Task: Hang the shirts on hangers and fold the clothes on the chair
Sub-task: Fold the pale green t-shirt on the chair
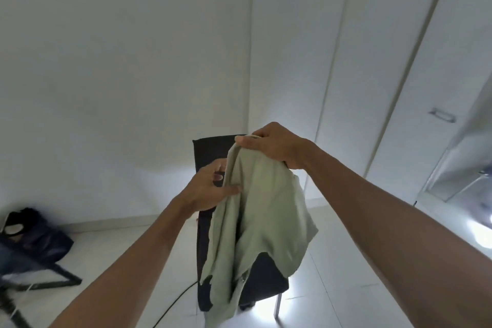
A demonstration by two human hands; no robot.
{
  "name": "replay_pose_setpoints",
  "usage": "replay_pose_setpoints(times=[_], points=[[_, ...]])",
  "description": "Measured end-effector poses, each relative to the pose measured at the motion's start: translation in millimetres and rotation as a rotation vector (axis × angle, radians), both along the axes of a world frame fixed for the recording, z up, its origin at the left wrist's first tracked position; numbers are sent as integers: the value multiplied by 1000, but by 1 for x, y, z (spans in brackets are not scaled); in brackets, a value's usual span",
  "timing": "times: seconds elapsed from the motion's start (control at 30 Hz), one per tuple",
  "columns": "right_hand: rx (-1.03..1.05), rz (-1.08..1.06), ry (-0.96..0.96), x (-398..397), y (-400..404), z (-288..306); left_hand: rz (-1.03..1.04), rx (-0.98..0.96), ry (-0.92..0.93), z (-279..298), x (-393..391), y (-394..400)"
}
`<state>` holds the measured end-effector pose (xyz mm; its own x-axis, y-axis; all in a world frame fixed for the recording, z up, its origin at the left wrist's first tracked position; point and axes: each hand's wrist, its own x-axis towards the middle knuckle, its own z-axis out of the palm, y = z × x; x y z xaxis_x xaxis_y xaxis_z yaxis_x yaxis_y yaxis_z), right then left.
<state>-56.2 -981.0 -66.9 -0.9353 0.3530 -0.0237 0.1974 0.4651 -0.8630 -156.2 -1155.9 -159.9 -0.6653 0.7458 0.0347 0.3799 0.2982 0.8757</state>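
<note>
Both arms are stretched out in front, bare forearms coming in from the bottom corners and angling toward each other. The right hand (271, 145) is the higher one, knuckles up, wrist bent down a bit, with the thumb and fingers closed in a pinching grip on the top edge of the green shirt (255, 221). The left hand (210, 188) sits lower and just to the left, palm turned inward, fingers loosely curled with the thumb pressing the fabric's side edge.
</note>
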Motion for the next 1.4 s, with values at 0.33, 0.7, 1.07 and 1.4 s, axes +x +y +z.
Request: replay_pose_setpoints(times=[0.33, 0.7, 1.07, 1.4], points=[[248, -89, 64, 44, 51, 69, 415, -91, 207, -59, 47, 28], [705, -229, 89, 65, 130, 29, 722, 166, 465, -8, 7, -2], [582, -254, 194, 64, 138, 0, 331, -22, 767, 61, -40, -74], [720, -75, 9, 53, 108, -36, 429, -221, 774, 12, -56, -118]])
